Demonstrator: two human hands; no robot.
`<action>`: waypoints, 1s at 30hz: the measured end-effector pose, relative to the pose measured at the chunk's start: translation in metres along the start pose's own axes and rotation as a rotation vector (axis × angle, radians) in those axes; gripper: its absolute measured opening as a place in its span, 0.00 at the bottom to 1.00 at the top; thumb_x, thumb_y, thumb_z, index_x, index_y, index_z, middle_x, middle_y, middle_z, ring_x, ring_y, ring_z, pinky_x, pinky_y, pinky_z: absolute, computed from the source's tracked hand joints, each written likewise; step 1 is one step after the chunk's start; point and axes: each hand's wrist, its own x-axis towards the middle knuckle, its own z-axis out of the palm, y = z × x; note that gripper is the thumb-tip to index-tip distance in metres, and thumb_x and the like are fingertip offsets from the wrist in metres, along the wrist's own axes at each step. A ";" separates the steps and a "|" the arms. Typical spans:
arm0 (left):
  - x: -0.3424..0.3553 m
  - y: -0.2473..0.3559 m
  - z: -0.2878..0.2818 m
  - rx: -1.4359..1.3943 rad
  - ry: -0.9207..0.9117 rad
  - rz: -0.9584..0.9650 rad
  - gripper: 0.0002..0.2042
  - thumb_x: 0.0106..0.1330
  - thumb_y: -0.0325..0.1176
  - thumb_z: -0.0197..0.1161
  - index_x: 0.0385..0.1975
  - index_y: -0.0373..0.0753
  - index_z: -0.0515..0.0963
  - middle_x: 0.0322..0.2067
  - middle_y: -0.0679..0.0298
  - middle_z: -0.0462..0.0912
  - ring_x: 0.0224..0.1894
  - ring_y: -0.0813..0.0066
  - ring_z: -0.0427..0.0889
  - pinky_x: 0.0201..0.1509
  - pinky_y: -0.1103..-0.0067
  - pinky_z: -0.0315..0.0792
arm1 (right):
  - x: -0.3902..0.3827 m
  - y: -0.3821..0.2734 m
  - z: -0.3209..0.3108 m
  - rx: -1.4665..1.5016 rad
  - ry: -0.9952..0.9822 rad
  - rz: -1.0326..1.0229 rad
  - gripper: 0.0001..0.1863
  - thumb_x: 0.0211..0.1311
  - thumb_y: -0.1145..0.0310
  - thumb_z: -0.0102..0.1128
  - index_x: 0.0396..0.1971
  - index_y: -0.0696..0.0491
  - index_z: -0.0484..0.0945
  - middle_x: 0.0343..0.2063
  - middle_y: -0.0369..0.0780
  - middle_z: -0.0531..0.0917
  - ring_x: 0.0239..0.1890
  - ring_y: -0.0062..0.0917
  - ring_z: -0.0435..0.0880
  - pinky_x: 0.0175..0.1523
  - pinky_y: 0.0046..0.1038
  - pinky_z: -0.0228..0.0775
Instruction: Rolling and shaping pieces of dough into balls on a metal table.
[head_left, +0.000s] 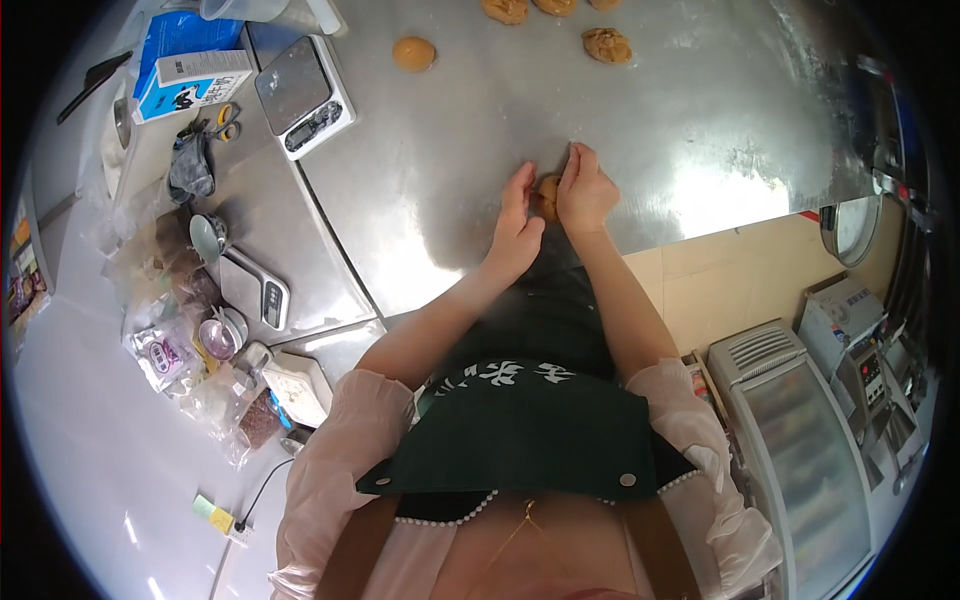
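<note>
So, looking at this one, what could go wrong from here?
The brown dough piece sits between the left hand and right hand, near the front edge of the steel table; if it slipped, it might drop off.

The dark green apron comes close beneath the hands, so its cloth might brush the piece.

The smooth round ball rests directly on the metal and could perhaps roll if bumped.

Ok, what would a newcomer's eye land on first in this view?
Probably the left hand and right hand, on either side of a brown lump near the front edge of the steel table. Next, farther back, a smooth brown ball and rougher lumps. Then, at upper left, a white scale and a blue-and-white carton.
</note>
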 end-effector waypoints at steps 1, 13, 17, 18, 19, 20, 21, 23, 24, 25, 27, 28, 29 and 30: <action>-0.004 0.001 0.002 0.001 0.003 -0.002 0.37 0.53 0.12 0.41 0.69 0.33 0.46 0.69 0.51 0.49 0.73 0.61 0.46 0.74 0.70 0.40 | 0.001 -0.004 -0.004 0.002 -0.003 0.000 0.06 0.63 0.66 0.55 0.36 0.50 0.77 0.22 0.43 0.83 0.21 0.41 0.81 0.26 0.39 0.73; 0.002 0.000 -0.011 0.204 -0.061 0.063 0.34 0.53 0.13 0.42 0.66 0.31 0.53 0.67 0.49 0.55 0.70 0.60 0.54 0.73 0.71 0.48 | -0.005 -0.001 -0.001 -0.046 -0.021 0.008 0.05 0.64 0.64 0.55 0.34 0.48 0.77 0.23 0.42 0.83 0.21 0.40 0.82 0.27 0.39 0.73; -0.003 0.009 -0.010 0.477 -0.099 0.064 0.33 0.53 0.14 0.45 0.65 0.33 0.56 0.64 0.49 0.59 0.66 0.56 0.61 0.70 0.70 0.53 | -0.005 -0.004 -0.010 0.091 -0.064 0.133 0.07 0.65 0.63 0.54 0.35 0.50 0.78 0.23 0.44 0.83 0.23 0.42 0.82 0.29 0.39 0.72; -0.006 0.011 -0.010 0.557 -0.108 0.109 0.34 0.53 0.14 0.46 0.65 0.33 0.55 0.64 0.49 0.60 0.66 0.54 0.61 0.70 0.70 0.54 | -0.001 -0.009 -0.016 0.209 -0.062 0.245 0.08 0.65 0.63 0.53 0.36 0.50 0.78 0.23 0.45 0.83 0.24 0.43 0.82 0.30 0.39 0.72; -0.012 0.013 -0.006 0.555 -0.111 0.107 0.34 0.53 0.14 0.46 0.65 0.33 0.55 0.64 0.49 0.60 0.66 0.54 0.61 0.70 0.70 0.54 | 0.000 -0.013 -0.024 0.206 -0.063 0.247 0.08 0.65 0.63 0.53 0.36 0.50 0.78 0.23 0.45 0.83 0.24 0.43 0.82 0.30 0.39 0.72; -0.021 0.016 0.000 0.513 -0.083 0.142 0.34 0.53 0.15 0.47 0.65 0.33 0.55 0.63 0.49 0.60 0.66 0.54 0.60 0.70 0.69 0.53 | 0.001 -0.016 -0.031 0.219 -0.075 0.263 0.08 0.66 0.63 0.53 0.36 0.51 0.78 0.23 0.45 0.83 0.25 0.43 0.82 0.30 0.39 0.72; -0.031 0.017 0.005 0.471 -0.054 0.176 0.34 0.54 0.15 0.47 0.66 0.33 0.55 0.62 0.49 0.60 0.66 0.53 0.59 0.70 0.69 0.52 | -0.001 -0.017 -0.035 0.231 -0.088 0.279 0.09 0.66 0.63 0.52 0.36 0.52 0.78 0.24 0.46 0.83 0.26 0.44 0.82 0.31 0.39 0.72; -0.043 0.016 0.016 0.444 -0.067 0.189 0.34 0.54 0.16 0.48 0.66 0.34 0.54 0.62 0.49 0.60 0.66 0.53 0.57 0.70 0.69 0.51 | -0.010 -0.012 -0.029 0.151 -0.089 0.261 0.09 0.66 0.63 0.52 0.36 0.51 0.78 0.23 0.46 0.83 0.25 0.43 0.82 0.31 0.39 0.71; -0.047 0.015 0.021 0.450 -0.039 0.197 0.35 0.54 0.16 0.48 0.66 0.34 0.53 0.62 0.49 0.60 0.66 0.53 0.57 0.70 0.68 0.52 | -0.014 -0.009 -0.026 0.074 -0.095 0.241 0.09 0.66 0.64 0.52 0.37 0.51 0.79 0.22 0.45 0.83 0.24 0.42 0.82 0.31 0.39 0.71; -0.051 0.015 0.023 0.457 -0.009 0.200 0.35 0.53 0.16 0.48 0.66 0.33 0.53 0.62 0.49 0.60 0.66 0.52 0.57 0.69 0.68 0.52 | -0.017 -0.005 -0.025 0.072 -0.097 0.245 0.09 0.66 0.64 0.52 0.37 0.51 0.79 0.22 0.45 0.83 0.24 0.42 0.82 0.31 0.39 0.71; -0.039 0.010 0.016 0.535 0.016 0.204 0.34 0.53 0.16 0.48 0.65 0.33 0.54 0.62 0.49 0.60 0.64 0.51 0.59 0.68 0.68 0.54 | -0.020 0.005 -0.023 -0.061 -0.003 0.174 0.08 0.66 0.64 0.51 0.37 0.50 0.77 0.23 0.45 0.83 0.22 0.44 0.81 0.28 0.40 0.71; -0.031 0.005 0.012 0.518 0.005 0.149 0.34 0.52 0.16 0.48 0.65 0.34 0.55 0.62 0.48 0.60 0.63 0.51 0.60 0.68 0.67 0.54 | -0.025 0.006 -0.021 -0.064 -0.003 0.177 0.08 0.66 0.64 0.51 0.37 0.50 0.77 0.23 0.45 0.83 0.22 0.44 0.81 0.28 0.40 0.71; -0.020 0.000 0.009 0.501 -0.002 0.102 0.34 0.52 0.16 0.48 0.64 0.34 0.56 0.61 0.48 0.60 0.62 0.51 0.60 0.68 0.67 0.55 | -0.025 0.009 -0.018 -0.037 0.025 0.112 0.08 0.66 0.64 0.52 0.37 0.50 0.77 0.23 0.45 0.83 0.22 0.43 0.81 0.27 0.40 0.71; -0.013 -0.003 0.003 0.524 -0.094 0.095 0.33 0.52 0.16 0.48 0.63 0.34 0.57 0.61 0.48 0.61 0.62 0.51 0.61 0.68 0.67 0.55 | -0.023 0.012 -0.015 -0.010 0.053 0.046 0.08 0.66 0.64 0.52 0.37 0.50 0.77 0.23 0.45 0.83 0.21 0.43 0.81 0.26 0.40 0.70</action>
